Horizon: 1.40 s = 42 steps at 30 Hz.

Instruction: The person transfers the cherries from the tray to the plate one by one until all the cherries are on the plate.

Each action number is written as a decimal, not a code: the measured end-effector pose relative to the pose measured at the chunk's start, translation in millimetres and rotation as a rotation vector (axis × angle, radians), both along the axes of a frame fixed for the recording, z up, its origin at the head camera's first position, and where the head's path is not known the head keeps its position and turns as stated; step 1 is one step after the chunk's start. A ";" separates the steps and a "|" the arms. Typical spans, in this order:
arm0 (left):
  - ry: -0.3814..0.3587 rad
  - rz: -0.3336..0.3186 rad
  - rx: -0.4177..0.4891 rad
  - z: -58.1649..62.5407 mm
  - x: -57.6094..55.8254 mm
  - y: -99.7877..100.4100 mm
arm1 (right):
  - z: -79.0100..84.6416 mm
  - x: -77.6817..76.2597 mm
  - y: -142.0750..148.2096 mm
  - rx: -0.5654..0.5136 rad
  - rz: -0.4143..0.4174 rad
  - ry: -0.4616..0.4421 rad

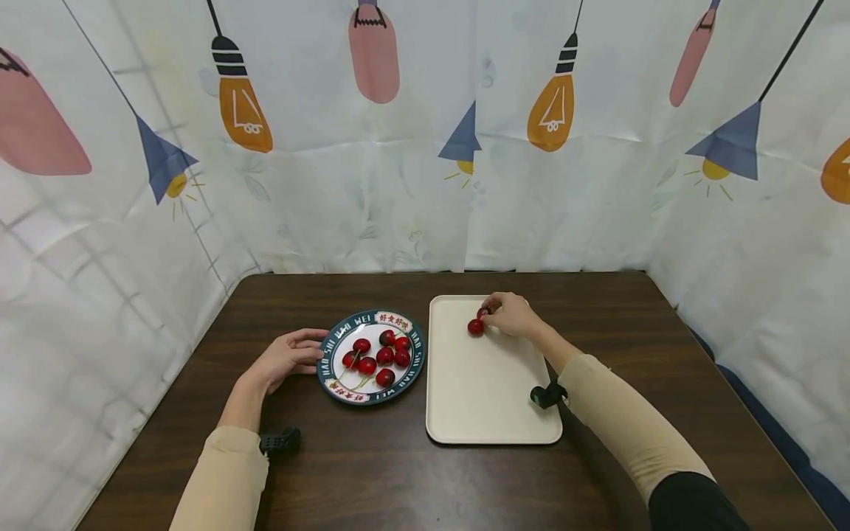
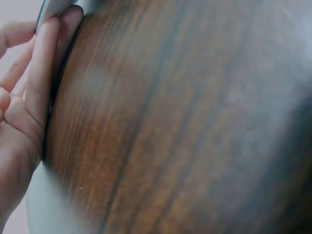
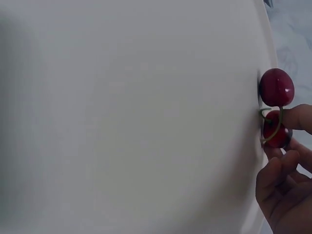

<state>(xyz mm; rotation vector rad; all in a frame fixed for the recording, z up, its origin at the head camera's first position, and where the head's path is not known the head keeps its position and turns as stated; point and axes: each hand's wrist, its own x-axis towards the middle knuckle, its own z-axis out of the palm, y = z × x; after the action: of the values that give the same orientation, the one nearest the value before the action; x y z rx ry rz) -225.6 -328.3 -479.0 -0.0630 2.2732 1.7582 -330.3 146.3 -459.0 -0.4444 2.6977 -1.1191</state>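
My right hand (image 1: 511, 313) pinches a dark red cherry (image 3: 277, 130) with a green stem between thumb and fingertips, close over the far end of the cream tray (image 1: 491, 383). Right beside it on the tray sits another cherry (image 1: 475, 327), rounder and shiny in the right wrist view. To the left, a round plate (image 1: 372, 398) with a teal lettered rim bears several cherries (image 1: 384, 356), some with stems. My left hand (image 1: 288, 360) rests its extended fingers (image 2: 41, 68) against the plate's left rim; only the plate's edge shows in the left wrist view.
Plate and tray stand side by side on a dark brown wooden table (image 1: 372, 472), with a narrow gap between them. White curtains (image 1: 319, 199) printed with lamps and bulbs hang behind the table and along both sides.
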 end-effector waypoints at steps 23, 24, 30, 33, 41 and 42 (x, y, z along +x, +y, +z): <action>0.017 -0.017 0.016 -1.0 -0.7 -1.0 | 13.3 -2.6 10.9 -0.072 -0.013 0.098; 0.018 -0.019 0.017 -1.3 -0.8 -0.9 | 14.3 -2.6 10.9 -0.072 -0.011 0.101; 0.015 -0.011 0.012 -1.5 -0.2 -1.0 | 19.3 -1.9 11.7 -0.067 -0.003 0.106; 0.014 -0.009 0.011 -1.5 0.0 -0.9 | 21.1 -1.3 11.6 -0.072 0.005 0.107; 0.009 -0.001 0.002 -1.3 -0.2 -0.7 | 32.8 4.0 7.0 -0.090 0.034 0.120; 0.008 -0.001 0.001 -1.1 -0.3 -0.7 | 34.4 4.7 5.9 -0.097 0.040 0.122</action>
<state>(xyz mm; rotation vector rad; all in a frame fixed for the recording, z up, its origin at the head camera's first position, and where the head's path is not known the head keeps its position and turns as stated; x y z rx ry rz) -226.0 -328.9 -480.1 -0.0553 2.2771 1.7627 -325.5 152.2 -424.6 -0.5978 2.7316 -1.2552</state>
